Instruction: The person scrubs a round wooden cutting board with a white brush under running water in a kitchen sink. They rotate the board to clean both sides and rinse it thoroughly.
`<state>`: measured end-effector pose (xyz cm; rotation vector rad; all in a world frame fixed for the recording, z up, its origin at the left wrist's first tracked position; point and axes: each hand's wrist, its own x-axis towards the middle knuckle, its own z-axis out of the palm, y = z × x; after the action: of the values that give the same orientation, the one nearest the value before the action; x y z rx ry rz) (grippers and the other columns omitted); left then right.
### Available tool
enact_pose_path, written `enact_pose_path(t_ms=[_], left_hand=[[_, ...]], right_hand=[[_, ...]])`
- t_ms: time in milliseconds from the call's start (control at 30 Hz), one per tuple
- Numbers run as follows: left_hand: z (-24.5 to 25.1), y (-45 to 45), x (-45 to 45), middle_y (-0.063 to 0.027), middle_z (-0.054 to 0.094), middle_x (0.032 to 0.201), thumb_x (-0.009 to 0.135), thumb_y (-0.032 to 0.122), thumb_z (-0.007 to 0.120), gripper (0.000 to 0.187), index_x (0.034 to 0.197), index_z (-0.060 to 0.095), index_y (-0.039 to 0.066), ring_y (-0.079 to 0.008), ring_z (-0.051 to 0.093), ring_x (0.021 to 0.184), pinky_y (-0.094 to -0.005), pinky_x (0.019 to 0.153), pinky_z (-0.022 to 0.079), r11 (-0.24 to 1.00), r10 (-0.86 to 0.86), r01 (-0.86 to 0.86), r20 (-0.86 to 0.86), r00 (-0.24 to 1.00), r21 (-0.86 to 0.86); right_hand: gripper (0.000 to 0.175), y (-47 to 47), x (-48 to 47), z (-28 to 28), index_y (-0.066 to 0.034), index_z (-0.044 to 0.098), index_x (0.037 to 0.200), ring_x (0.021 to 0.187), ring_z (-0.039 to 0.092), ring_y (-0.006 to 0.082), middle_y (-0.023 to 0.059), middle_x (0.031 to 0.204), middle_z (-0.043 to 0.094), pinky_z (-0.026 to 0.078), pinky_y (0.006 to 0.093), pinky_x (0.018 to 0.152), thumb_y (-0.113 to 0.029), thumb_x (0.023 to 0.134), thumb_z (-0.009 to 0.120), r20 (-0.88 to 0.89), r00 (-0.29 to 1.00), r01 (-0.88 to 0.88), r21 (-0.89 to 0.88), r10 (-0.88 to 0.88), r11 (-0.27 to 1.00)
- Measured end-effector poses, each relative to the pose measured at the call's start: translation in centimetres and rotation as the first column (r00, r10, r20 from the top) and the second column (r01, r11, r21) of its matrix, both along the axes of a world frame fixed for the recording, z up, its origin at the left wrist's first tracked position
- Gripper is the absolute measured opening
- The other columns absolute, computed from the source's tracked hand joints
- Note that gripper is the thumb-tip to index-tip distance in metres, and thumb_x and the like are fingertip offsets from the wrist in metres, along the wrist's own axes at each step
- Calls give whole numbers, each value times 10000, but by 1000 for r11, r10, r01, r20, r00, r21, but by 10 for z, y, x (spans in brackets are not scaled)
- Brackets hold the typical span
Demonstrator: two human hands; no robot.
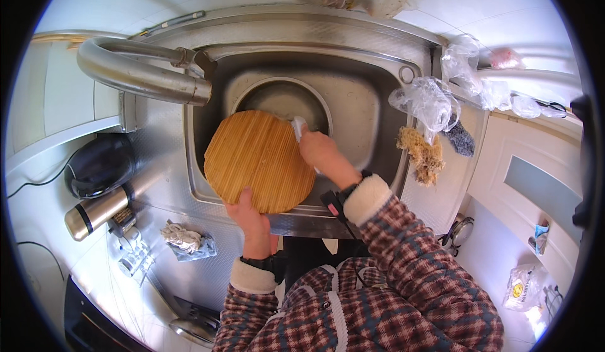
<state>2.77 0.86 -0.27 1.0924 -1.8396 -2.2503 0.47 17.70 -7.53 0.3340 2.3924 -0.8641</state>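
Note:
A round wooden cutting board (260, 163) is held over the near left part of a stainless steel sink (364, 111). My left hand (250, 219) grips its near edge, thumb on top. At the board's right edge, my right hand (321, 151) is closed around a white object (298, 126), perhaps a brush or scraper; most of it is hidden by the fingers. Beyond the board, partly covered by it, a round metal basin (283, 92) stands in the sink.
A curved metal faucet (142, 78) reaches over the sink's left side. Clear plastic bags (427, 104), a tan fibrous scrubber (423, 156) and a grey cloth (459, 138) lie at right. Left are a thermos (97, 212), a black appliance (99, 165) and cloths (189, 243).

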Motion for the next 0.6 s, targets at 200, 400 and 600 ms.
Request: enact_pose_path(t_ms=[200, 400, 600], left_hand=[[-1, 0, 2, -146, 479, 1244, 778, -53, 545, 539, 1288, 383, 11, -286, 493, 1130, -392, 960, 423, 999, 12, -12, -1, 1000, 36], [-3, -2, 1, -149, 473, 1252, 786, -53, 535, 542, 1299, 373, 14, -287, 489, 1133, -398, 967, 417, 1000, 11, -11, 3, 1000, 20], [-2, 0, 4, -143, 468, 1264, 787, -55, 537, 546, 1304, 375, 16, -287, 483, 1140, -398, 969, 411, 999, 30, -30, 19, 999, 35]], right_hand=[[562, -1, 29, 44, 33, 297, 1344, 716, 640, 400, 250, 764, 638, 507, 482, 653, -140, 839, 473, 102, 983, -148, -75, 155, 986], [557, 6, 15, 17, 23, 288, 1350, 679, 638, 398, 227, 721, 638, 503, 498, 623, -148, 850, 465, 45, 999, -17, -7, 17, 1000], [506, 4, 36, 46, 41, 323, 1326, 670, 649, 363, 223, 713, 638, 502, 506, 586, -135, 864, 431, 117, 971, -204, -31, 206, 979]])
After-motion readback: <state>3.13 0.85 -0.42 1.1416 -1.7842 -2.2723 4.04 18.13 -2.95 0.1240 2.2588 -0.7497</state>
